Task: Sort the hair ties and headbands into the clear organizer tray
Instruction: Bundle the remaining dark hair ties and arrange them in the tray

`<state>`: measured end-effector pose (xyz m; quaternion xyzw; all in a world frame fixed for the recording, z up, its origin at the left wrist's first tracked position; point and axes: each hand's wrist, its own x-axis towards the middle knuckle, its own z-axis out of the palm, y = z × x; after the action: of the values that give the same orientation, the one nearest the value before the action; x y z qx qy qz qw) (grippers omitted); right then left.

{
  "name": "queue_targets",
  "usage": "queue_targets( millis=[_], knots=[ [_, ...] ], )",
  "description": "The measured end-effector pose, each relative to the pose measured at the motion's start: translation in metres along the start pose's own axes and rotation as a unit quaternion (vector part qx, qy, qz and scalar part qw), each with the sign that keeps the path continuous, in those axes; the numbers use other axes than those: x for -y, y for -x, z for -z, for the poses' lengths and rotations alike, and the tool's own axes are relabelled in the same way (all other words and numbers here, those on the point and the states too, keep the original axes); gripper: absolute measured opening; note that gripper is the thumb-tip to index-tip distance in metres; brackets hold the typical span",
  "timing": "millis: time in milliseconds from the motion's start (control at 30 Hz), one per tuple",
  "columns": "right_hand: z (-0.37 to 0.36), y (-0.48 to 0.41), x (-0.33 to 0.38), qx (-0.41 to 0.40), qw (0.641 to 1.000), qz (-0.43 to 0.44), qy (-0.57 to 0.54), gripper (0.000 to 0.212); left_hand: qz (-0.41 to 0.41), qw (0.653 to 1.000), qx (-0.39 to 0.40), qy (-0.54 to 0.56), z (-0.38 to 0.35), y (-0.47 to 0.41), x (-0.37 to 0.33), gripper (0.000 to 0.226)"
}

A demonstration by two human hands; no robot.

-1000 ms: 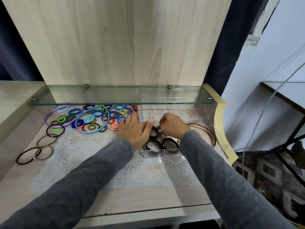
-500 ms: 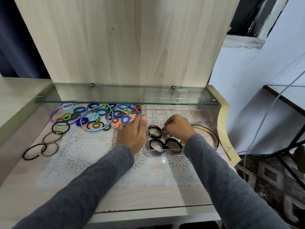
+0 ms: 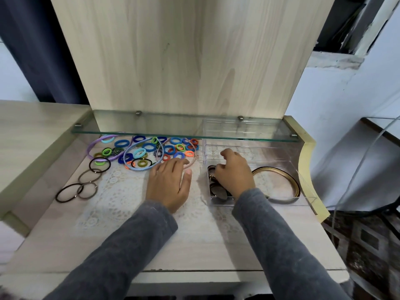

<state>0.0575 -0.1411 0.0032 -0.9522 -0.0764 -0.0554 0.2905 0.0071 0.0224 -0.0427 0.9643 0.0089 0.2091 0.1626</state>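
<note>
While our left hand (image 3: pixel 168 185) lies flat, fingers loosely spread, we count in the clear tray (image 3: pixel 225 203): one gold headband (image 3: pixel 276 168) right of the right hand (image 3: pixel 234 172), whose curled fingers' hold we cannot tell; at least two dark ties (image 3: pixel 217 192) beneath them

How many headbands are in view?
4: purple headband at the pile's left, blue headband mid-pile, pink headband by the left hand, gold headband in the tray. More may be hidden.

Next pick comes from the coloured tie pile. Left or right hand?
Left, likely. The left hand lies open on the mat, close by the pink headband and the coloured hair ties. The right hand is curled inside the clear organizer tray over the dark ties, farther from the pile.
</note>
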Motion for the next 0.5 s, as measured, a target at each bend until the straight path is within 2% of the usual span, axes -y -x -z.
queue_targets(
  millis=[133, 267, 367, 500],
  knots=[
    [-0.019, 0.02, 0.031, 0.013, 0.991, 0.117, 0.062, 0.048, 0.042, 0.998, -0.003, -0.052, 0.013, 0.016, 0.025, 0.059],
    [-0.044, 0.035, 0.053, 0.052, 0.976, 0.187, 0.097, 0.051, 0.132, 0.984, 0.053, -0.103, 0.026, 0.03, 0.046, 0.052],
    [-0.063, 0.041, 0.062, 0.078, 0.968, 0.209, 0.111, 0.049, 0.192, 0.97, 0.082, -0.126, 0.033, 0.036, 0.061, 0.053],
    [-0.079, 0.047, 0.063, 0.09, 0.969, 0.195, 0.121, 0.044, 0.228, 0.959, 0.087, -0.141, 0.042, 0.044, 0.074, 0.058]
  ],
)
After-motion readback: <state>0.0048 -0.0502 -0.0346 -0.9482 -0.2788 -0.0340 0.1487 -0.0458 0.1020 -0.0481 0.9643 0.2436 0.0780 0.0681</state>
